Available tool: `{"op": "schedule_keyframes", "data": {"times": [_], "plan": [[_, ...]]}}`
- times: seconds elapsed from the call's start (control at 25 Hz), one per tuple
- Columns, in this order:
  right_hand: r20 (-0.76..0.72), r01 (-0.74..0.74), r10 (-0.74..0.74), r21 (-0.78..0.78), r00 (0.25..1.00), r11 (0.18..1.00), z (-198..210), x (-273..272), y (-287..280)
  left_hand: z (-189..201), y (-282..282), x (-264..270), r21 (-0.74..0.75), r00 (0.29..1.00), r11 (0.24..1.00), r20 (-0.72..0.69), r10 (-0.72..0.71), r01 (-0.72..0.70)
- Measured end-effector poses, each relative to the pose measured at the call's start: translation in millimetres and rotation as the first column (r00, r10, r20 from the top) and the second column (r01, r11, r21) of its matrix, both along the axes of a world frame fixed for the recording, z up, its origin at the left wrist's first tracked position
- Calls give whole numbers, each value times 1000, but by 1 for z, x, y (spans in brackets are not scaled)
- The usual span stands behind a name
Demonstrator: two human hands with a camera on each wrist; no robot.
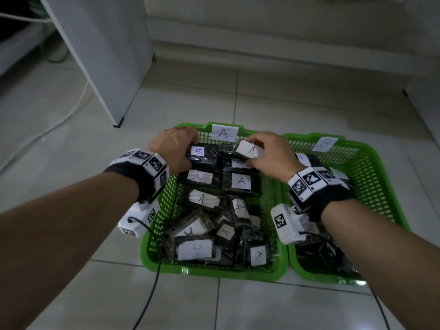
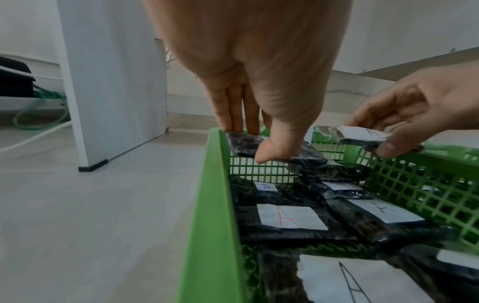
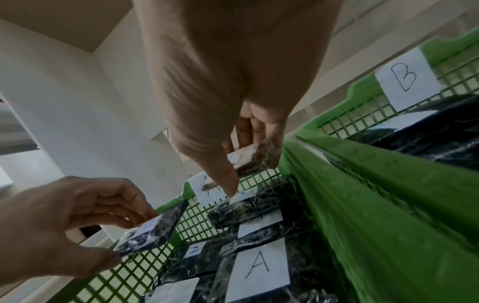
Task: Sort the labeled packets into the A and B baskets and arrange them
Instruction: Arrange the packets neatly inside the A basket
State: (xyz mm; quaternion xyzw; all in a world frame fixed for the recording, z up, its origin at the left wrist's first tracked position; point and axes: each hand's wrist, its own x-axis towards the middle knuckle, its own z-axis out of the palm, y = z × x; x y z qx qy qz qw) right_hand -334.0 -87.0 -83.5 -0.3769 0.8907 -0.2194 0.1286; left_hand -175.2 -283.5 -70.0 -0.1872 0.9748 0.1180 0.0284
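Two green mesh baskets stand side by side on the floor: basket A (image 1: 152, 256) on the left, basket B (image 1: 390, 210) on the right. Basket A holds several black packets with white A labels. At its far left corner my left hand (image 1: 177, 148) grips a black A packet (image 1: 202, 154) between thumb and fingers (image 2: 234, 110), lifted above the rows. At the far right of basket A my right hand (image 1: 269, 151) pinches another A packet (image 1: 250, 150), also raised (image 3: 249, 162). Basket B holds dark packets, mostly hidden behind my right wrist.
A white cabinet panel (image 1: 104, 55) stands on the floor to the far left of basket A, with a white cable and green cords (image 1: 51, 55) beside it. A low white ledge (image 1: 285, 44) runs along the back. Cables (image 1: 152, 294) trail from both wrist cameras.
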Motion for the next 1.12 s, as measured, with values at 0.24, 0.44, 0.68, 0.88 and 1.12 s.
{"op": "schedule_keyframes", "data": {"times": [0.24,0.44,0.68,0.88,1.12], "plan": [[9,-1,1,-28,1000,1000,-7,-4,4,-12,1,-28,-172,985,977,139,-100,123],[-12,-51,50,-22,999,998,-12,-3,6,-26,2,-36,-212,974,968,211,-85,130],[23,-245,246,218,969,945,-6,3,2,-43,0,-33,14,917,967,312,-248,256],[2,-251,274,410,962,877,-10,4,-3,-45,5,-39,-30,843,963,492,-219,268],[30,-196,194,200,981,960,-11,5,-2,-38,6,-37,18,917,980,349,-193,200]]}}
